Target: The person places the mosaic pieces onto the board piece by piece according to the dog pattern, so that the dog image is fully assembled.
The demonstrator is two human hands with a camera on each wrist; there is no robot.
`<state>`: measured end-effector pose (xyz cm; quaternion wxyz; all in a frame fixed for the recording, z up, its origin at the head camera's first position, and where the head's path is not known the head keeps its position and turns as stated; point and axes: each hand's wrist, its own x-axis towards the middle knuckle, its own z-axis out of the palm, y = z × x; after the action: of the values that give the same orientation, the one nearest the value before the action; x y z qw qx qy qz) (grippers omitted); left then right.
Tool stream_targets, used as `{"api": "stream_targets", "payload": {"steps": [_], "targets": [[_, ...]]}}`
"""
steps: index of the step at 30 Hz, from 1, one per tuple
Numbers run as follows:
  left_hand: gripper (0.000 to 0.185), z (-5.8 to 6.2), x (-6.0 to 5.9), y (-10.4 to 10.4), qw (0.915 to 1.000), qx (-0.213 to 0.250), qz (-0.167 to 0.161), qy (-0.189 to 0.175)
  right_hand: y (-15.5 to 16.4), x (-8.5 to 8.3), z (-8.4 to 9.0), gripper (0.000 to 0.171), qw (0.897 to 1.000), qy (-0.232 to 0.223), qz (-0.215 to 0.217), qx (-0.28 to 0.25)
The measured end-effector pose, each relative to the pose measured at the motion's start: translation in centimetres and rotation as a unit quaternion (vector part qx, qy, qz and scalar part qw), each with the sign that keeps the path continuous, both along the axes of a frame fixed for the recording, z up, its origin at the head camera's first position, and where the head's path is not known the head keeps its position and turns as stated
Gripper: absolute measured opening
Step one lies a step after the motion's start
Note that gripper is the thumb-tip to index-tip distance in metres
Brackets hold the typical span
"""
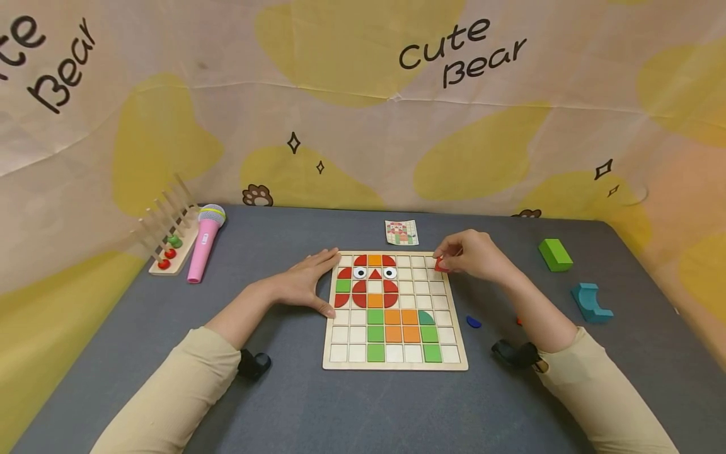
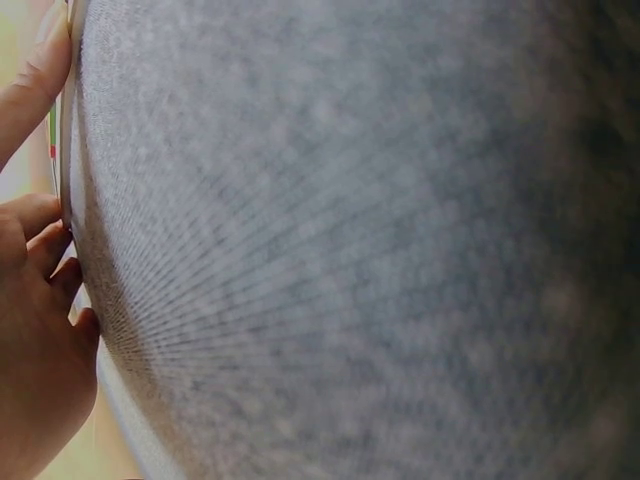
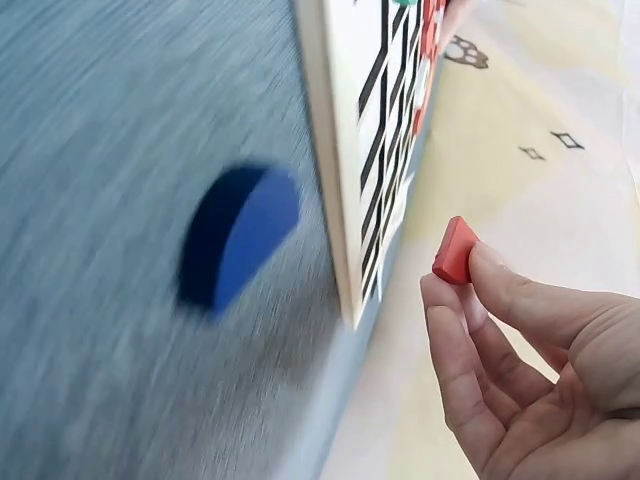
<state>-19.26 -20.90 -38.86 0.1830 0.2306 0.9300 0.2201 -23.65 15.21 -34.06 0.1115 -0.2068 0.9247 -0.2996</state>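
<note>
A wooden grid board (image 1: pixel 397 366) lies on the table, its squares partly filled with red, orange, green and teal tiles and two round eye tiles (image 1: pixel 360 273). Along its left edge my left hand (image 1: pixel 302 281) rests with fingers and thumb spread, fingertips at the rim. Over the board's far right corner, my right hand (image 1: pixel 472 255) pinches a small red tile (image 3: pixel 456 252) between thumb and fingertips. A blue half-round tile (image 1: pixel 473 322) lies on the table right of the board, also near in the right wrist view.
Behind the board lies a small picture card (image 1: pixel 401 232). A pink toy microphone (image 1: pixel 205 246) and a pegged wooden stand (image 1: pixel 183 253) are at the left. At the right are a green block (image 1: pixel 556 255), a teal arch block (image 1: pixel 592 303) and a small orange-red piece (image 1: pixel 518 321) beside my forearm.
</note>
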Motion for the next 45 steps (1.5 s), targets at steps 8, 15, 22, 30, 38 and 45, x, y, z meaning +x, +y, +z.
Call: {"api": "stream_targets", "payload": {"steps": [8,15,22,30,38,45], "targets": [[0.122,0.2,0.0,0.0,1.0,0.003,-0.001,-0.003,-2.6,-0.7,-0.3,0.015,1.0,0.003,0.023,-0.001],[0.122,0.1,-0.1,0.0,1.0,0.001,0.0,-0.003,-4.4,-0.9,0.0,0.009,0.999,-0.04,0.017,-0.033],[0.122,0.1,-0.1,0.0,1.0,0.0,0.002,-0.004,-5.6,-1.4,-0.2,0.008,0.996,-0.076,0.014,-0.034],[0.123,-0.1,-0.1,0.0,1.0,-0.003,0.0,0.001,-6.3,-1.6,-1.1,0.008,0.997,-0.063,0.03,0.014],[0.123,-0.1,-0.2,0.0,1.0,-0.001,0.0,0.0,-6.7,-1.3,-1.3,0.008,0.997,-0.057,0.03,0.03],[0.123,0.0,-0.1,0.1,1.0,-0.001,0.0,-0.002,-6.7,-1.4,-1.6,0.007,0.998,-0.046,0.03,0.038]]}}
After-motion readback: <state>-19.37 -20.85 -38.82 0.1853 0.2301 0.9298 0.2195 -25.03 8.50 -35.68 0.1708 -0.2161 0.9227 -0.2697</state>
